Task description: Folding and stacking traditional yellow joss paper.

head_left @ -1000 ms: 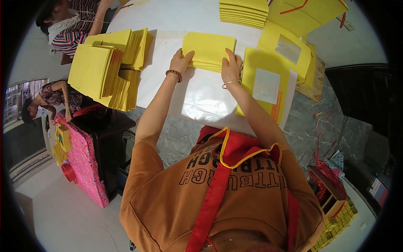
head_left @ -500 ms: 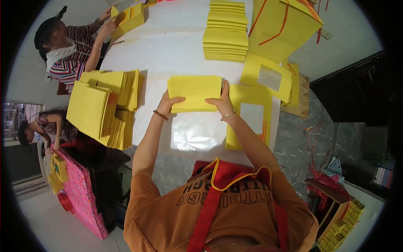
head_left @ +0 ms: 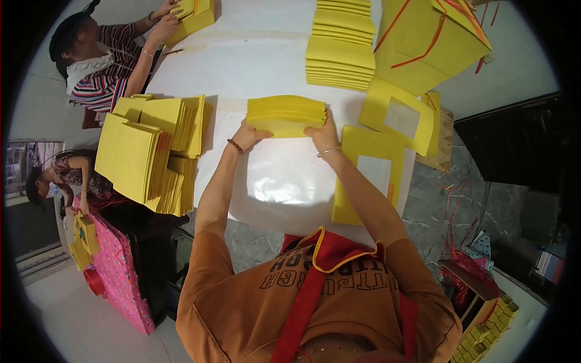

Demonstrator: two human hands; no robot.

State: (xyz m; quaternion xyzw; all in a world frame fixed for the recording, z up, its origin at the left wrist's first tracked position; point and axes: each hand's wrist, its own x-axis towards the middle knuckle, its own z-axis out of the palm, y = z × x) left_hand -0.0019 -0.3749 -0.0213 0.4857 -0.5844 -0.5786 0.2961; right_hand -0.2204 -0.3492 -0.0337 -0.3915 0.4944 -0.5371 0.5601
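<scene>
A stack of folded yellow paper pieces (head_left: 285,112) is held above the white table between my two hands, its layered edges fanned and slightly bowed on the upper side. My left hand (head_left: 255,134) grips the stack's left end, thumb laid along the near face. At the opposite end my right hand (head_left: 322,130) closes round it in the same way; most fingers of both hands are hidden behind the stack. Just right of my right forearm lies a flat yellow sheet with a pale window (head_left: 371,163).
Piled yellow folded pieces (head_left: 133,158) stand at the table's left edge. A long row of folded stacks (head_left: 340,60) lies at the far right, beside a large yellow box with red ribbon (head_left: 426,51). A co-worker (head_left: 100,63) handles a yellow box (head_left: 196,18) at far left; another person bends by a pink-covered table (head_left: 121,266).
Both hands have shifted slightly away from me with the stack. The stack has tipped, so its layered edges show where its flat face did before.
</scene>
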